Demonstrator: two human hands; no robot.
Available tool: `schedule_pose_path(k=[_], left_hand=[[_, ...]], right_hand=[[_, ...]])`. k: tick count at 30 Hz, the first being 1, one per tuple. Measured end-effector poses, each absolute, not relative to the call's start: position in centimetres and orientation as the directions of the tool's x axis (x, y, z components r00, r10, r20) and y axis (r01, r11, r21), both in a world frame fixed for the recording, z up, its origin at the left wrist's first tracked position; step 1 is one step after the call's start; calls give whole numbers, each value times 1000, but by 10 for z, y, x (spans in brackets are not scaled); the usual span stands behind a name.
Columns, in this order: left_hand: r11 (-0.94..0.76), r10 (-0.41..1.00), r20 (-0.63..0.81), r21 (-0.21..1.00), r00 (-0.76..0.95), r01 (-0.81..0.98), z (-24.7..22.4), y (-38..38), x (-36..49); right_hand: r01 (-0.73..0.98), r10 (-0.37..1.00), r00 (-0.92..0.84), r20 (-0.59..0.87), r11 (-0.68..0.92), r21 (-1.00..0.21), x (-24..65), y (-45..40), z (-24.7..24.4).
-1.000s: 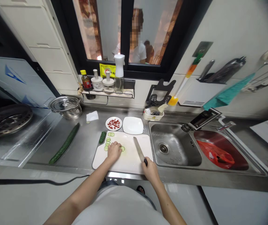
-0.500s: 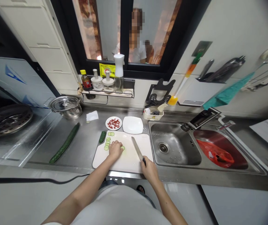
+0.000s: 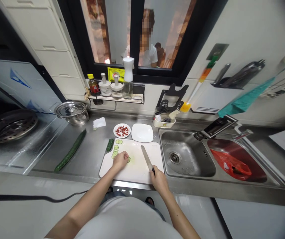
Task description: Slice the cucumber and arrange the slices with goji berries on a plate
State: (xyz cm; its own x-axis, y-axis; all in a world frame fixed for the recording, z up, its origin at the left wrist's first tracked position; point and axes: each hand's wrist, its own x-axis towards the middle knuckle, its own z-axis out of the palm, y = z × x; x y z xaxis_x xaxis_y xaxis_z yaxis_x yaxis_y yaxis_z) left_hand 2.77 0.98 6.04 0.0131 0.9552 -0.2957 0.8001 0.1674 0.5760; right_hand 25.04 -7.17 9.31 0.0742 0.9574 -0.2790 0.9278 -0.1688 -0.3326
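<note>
Left hand (image 3: 119, 161): fingers curled beside cucumber slice (image 3: 128, 160), pinch unclear. Right hand (image 3: 159, 179): wrapped round knife (image 3: 146, 156). Done: several slices (image 3: 115, 151) just beyond left hand. Unsliced: short cucumber piece (image 3: 110, 145), long cucumber (image 3: 70, 152), both left of it.

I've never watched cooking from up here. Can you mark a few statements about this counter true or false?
1. The right hand grips the knife. True.
2. The long cucumber lies on the cutting board. False: it lies on the metal counter, left of the board.
3. The red pieces are in the sink. False: they are on the round plate.
4. The pot has its lid on. True.
</note>
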Motion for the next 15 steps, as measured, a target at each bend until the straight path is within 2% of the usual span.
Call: schedule_pose_path(k=[3,10,15], left_hand=[[195,965,-261,617,-36,762,57,2,6],[335,940,-265,595,-216,730,30,-2,-44],[354,934,-256,568,-249,743,24,2,-55]], right_hand=[[925,953,77,-293,-178,-335,251,-70,91],[928,954,78,-290,-176,-328,249,-70,88],[937,953,70,-294,-164,-309,246,-71,88]])
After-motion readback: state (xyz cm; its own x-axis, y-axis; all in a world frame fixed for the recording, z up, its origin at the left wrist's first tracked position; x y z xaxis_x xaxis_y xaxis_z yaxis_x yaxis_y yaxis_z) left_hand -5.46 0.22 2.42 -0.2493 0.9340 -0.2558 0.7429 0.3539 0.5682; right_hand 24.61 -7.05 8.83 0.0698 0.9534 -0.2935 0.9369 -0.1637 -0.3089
